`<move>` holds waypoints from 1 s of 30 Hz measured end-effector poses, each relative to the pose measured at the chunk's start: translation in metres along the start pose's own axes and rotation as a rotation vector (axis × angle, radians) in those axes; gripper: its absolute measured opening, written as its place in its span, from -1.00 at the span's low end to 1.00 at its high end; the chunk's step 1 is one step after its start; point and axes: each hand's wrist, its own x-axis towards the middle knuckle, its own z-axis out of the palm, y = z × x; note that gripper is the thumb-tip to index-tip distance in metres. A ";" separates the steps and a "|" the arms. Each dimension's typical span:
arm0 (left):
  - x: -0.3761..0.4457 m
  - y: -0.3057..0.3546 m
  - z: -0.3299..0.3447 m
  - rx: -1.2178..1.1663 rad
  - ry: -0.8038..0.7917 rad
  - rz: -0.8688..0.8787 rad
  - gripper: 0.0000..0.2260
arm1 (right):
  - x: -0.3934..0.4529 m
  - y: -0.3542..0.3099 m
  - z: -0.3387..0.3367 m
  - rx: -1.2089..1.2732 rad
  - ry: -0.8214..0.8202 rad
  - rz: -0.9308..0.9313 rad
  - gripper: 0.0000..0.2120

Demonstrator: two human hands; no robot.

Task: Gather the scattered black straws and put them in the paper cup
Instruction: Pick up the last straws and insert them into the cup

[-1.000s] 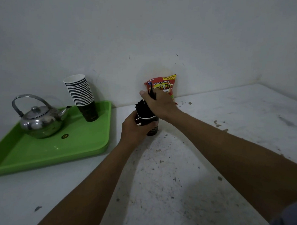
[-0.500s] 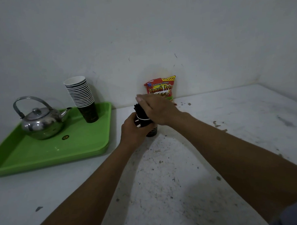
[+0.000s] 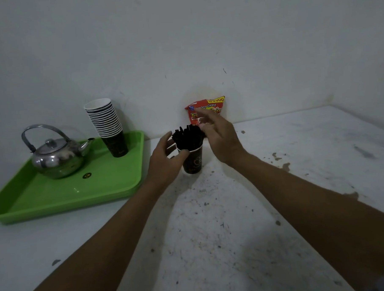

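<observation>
A dark paper cup stands upright on the white table near the back wall. A bundle of black straws sticks up out of it, fanning slightly. My left hand is just left of the cup, fingers spread, thumb touching the rim. My right hand hovers at the straws' upper right with fingers apart, holding nothing.
A green tray on the left carries a steel kettle and a stack of paper cups. A red snack bag leans on the wall behind the cup. The table is stained and speckled.
My right hand has lifted off the straw tops and opened. My left hand has loosened from around the cup. The straws now stand free in the cup.
</observation>
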 end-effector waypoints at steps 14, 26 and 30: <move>-0.001 0.003 0.014 -0.009 0.134 -0.003 -0.64 | -0.012 0.031 0.019 -0.029 -0.072 0.166 -0.54; -0.004 0.003 0.016 -0.142 0.107 -0.066 -0.76 | -0.014 0.033 0.021 0.124 -0.026 0.279 -0.64; -0.024 -0.008 0.009 -0.190 0.044 -0.088 -0.63 | -0.024 0.036 0.012 0.226 -0.058 0.307 -0.62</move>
